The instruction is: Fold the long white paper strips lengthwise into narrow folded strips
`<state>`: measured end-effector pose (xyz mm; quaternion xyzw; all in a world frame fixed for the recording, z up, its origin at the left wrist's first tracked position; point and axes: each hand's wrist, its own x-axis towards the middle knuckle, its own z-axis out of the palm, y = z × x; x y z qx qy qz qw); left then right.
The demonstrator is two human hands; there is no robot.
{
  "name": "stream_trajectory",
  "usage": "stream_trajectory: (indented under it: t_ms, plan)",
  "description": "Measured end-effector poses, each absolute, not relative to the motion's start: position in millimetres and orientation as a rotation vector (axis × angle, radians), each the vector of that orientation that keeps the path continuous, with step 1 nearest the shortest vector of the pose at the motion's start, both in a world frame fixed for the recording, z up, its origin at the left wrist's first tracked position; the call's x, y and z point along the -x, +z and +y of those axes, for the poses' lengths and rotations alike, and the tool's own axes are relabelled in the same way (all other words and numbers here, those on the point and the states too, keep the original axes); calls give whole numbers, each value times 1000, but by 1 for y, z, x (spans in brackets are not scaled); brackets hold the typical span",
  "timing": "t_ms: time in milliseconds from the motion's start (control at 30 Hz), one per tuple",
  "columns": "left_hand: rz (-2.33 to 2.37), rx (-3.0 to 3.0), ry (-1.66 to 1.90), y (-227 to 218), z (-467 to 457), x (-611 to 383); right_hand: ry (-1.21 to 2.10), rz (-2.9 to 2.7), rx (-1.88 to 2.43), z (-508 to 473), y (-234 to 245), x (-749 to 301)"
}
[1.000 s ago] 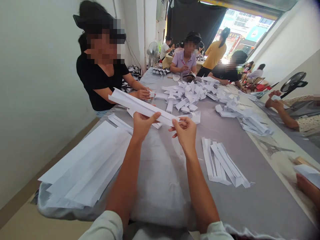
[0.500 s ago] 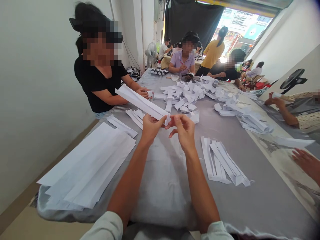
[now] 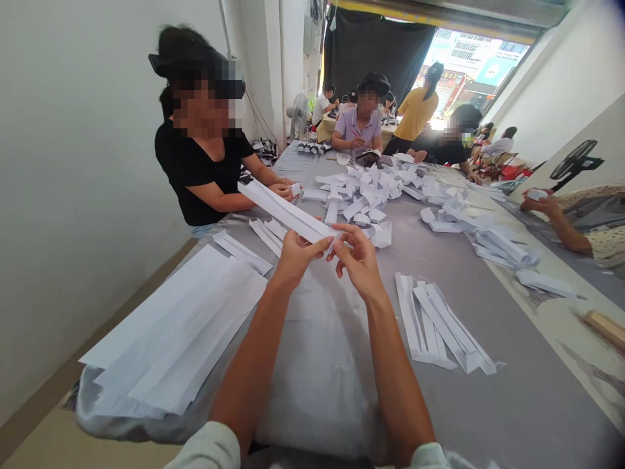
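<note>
A long folded strip of white paper (image 3: 288, 212) is held above the table, slanting up to the far left. My left hand (image 3: 295, 257) grips it near its close end, thumb on top and fingers beneath. My right hand (image 3: 356, 257) pinches the end of the strip, where a short flap is bent; the fingertips partly hide this fold. To the left lies a fanned stack of flat paper sheets (image 3: 170, 332). Several folded paper strips (image 3: 444, 322) rest on the grey cloth (image 3: 332, 365) to the right of my right arm.
A heap of folded paper pieces (image 3: 366, 189) covers the table's middle. More paper strips (image 3: 502, 241) lie to the right. A co-worker in black (image 3: 205, 169) sits at the left with a small paper piece. Another person's hands (image 3: 541, 203) are at the right; a wooden block (image 3: 605, 329) lies near.
My right hand has closed in on the strip's end, its fingers now over the flap. At the right edge, a co-worker's hand has left and a paper strip now lies lower on the table.
</note>
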<state>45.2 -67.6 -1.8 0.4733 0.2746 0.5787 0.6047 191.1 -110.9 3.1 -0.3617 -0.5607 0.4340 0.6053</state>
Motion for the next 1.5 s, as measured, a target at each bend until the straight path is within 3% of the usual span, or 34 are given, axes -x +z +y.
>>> stream_trajectory:
  t_ms: [367,767,1067,1167,1300,1500]
  plan:
    - [662,-1226,1215,-1,-62,-32,996,-1181,990,-105,-7,-190]
    - [835,-1230,1320,-14,-51,-23,1385,-1348,1141,-119,-13,-207]
    - [829,-1188,1327,-9,-47,-18,1592,-1239,1226,-208,-72,-239]
    - [827,-1148,1457,-8,-46,-25,1466,-1055,1377,-242,-98,-255]
    - [863,-1127,1498,-5,-46,-27,1025,-875,1604,-275,-126,-277]
    - [915,-1189,1440,1,-52,-30,532,-1189,2043,-297,-143,-298]
